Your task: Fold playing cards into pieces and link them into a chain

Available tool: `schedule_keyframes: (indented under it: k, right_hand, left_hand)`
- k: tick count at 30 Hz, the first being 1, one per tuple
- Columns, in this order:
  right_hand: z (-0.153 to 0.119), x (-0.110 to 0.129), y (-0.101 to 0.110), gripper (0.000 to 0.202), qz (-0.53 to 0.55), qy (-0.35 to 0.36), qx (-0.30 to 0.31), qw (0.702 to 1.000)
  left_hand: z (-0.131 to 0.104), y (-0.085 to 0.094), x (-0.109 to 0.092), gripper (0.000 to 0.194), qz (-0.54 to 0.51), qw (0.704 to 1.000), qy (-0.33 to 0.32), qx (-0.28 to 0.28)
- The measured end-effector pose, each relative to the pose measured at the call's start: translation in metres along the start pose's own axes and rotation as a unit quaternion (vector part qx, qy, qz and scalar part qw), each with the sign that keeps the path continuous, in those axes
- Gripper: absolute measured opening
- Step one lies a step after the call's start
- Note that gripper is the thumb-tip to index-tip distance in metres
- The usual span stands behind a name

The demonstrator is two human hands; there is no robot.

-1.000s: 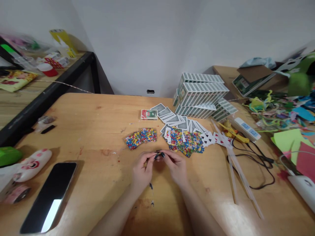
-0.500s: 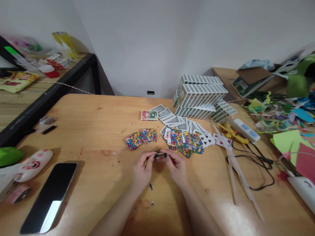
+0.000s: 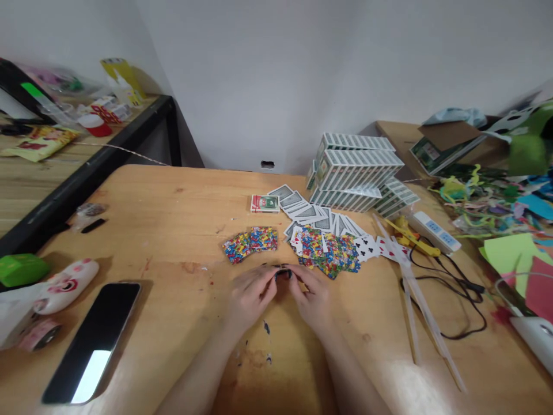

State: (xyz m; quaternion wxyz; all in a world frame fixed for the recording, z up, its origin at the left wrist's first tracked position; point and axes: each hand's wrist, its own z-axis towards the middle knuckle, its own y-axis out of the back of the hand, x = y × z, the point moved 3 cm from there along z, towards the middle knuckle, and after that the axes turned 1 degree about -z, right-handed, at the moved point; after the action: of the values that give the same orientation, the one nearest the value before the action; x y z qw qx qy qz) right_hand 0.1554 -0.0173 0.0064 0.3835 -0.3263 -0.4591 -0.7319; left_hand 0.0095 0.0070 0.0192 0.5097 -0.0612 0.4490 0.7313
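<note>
My left hand (image 3: 254, 291) and my right hand (image 3: 310, 293) meet at the middle of the wooden table, fingertips pinched on a small dark item (image 3: 283, 272) between them. It is too small and blurred to name, and fingers partly cover it. Just beyond my left hand lie two colourful patterned pieces (image 3: 263, 238). Past my right hand is a larger pile of the same colourful pieces (image 3: 330, 253), with a few playing cards (image 3: 366, 248) beside it. Face-down grey-backed cards (image 3: 309, 213) fan out behind the pile, next to a red and green card box (image 3: 265, 203).
Stacked card boxes (image 3: 356, 170) stand at the back right. To the right are clear sticks (image 3: 421, 300), a yellow glue gun (image 3: 412, 237), a power strip (image 3: 436, 230) and black cable. A phone (image 3: 93, 343) and a white plush item (image 3: 67, 285) lie at left.
The dark item between my fingertips now looks more curved, and my left hand's fingers have turned slightly inward. The whole view has shifted slightly; the things on the table appear unmoved.
</note>
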Motion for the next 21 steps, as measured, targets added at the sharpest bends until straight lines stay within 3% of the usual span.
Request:
schedule_keyframes:
  k: [6, 11, 14, 18, 21]
  right_hand:
    - [0.001, -0.001, 0.001, 0.023, 0.015, -0.004, 0.0, 1.0]
    - [0.003, -0.002, 0.002, 0.016, 0.028, -0.012, 0.004, 1.0]
    - [0.002, -0.007, 0.002, 0.008, 0.045, -0.058, -0.013, 0.997]
    - [0.001, -0.015, -0.003, 0.011, 0.179, -0.17, -0.044, 0.968]
    - [0.0, -0.015, -0.014, 0.014, 0.287, -0.213, -0.022, 0.934]
  left_hand:
    - [-0.002, 0.003, 0.009, 0.038, -0.003, 0.999, -0.008, 0.043]
    - [-0.004, 0.001, 0.013, 0.043, -0.058, 0.994, 0.05, 0.081]
    - [-0.005, -0.002, 0.012, 0.043, -0.103, 0.984, 0.101, 0.103]
    - [-0.005, -0.009, 0.017, 0.039, -0.173, 0.954, 0.238, 0.053]
    - [-0.004, -0.015, 0.023, 0.024, -0.27, 0.902, 0.336, -0.013]
